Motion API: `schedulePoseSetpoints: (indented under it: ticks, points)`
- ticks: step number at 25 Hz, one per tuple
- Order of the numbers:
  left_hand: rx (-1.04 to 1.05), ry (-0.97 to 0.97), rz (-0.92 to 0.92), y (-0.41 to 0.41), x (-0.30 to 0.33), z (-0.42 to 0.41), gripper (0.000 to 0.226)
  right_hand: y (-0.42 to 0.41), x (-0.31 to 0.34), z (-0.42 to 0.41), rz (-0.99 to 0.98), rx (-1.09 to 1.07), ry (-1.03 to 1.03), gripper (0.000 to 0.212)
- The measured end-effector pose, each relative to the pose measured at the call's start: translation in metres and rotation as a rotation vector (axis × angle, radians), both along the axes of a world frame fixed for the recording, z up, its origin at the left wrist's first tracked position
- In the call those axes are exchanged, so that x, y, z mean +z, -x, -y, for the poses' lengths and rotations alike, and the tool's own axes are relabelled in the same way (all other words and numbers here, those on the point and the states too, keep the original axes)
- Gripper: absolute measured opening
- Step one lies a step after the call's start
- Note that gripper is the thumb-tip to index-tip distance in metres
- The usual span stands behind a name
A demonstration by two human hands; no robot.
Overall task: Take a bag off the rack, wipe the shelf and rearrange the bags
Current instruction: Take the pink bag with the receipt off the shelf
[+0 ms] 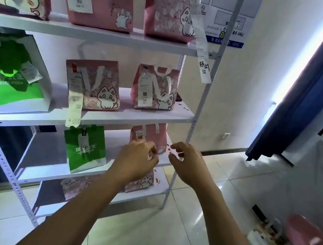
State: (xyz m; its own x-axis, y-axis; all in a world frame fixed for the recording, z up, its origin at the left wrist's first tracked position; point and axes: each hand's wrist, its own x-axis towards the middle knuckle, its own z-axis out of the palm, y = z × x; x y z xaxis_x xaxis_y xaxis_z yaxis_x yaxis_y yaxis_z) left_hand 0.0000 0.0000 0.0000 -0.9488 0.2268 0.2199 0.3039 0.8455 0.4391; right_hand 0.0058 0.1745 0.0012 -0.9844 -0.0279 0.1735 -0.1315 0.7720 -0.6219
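Observation:
A white metal rack point(197, 110) holds pink cat-print bags and green bags on several shelves. Both my hands reach to the right end of the third shelf point(166, 160), which shows brown spots. My left hand point(139, 158) and my right hand point(185, 163) hover side by side with curled fingers, each pinching a small white strip that looks like a handle of the pink cat bag point(144, 183) just below them. Another pink bag point(150, 134) stands behind the hands. A green bag point(85, 149) stands to the left on the same shelf.
The shelf above carries two pink bags point(92, 87) point(155, 88) and a large green bag point(14, 72). A long receipt point(202, 51) hangs from the top shelf. A blue curtain point(310, 91) and a white cabinet point(320, 165) are at the right; the floor is tiled.

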Motion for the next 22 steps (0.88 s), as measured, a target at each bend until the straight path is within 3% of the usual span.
schedulePoseSetpoints:
  ticks: [10, 22]
  points:
    - [0.066, 0.019, 0.018, 0.064, 0.019, -0.072, 0.024, 0.086, 0.012, -0.075, 0.004, 0.042, 0.030, 0.033]
    - [0.201, -0.026, -0.057, 0.140, 0.063, -0.125, 0.024, 0.200, 0.078, -0.119, -0.204, 0.195, 0.017, 0.032]
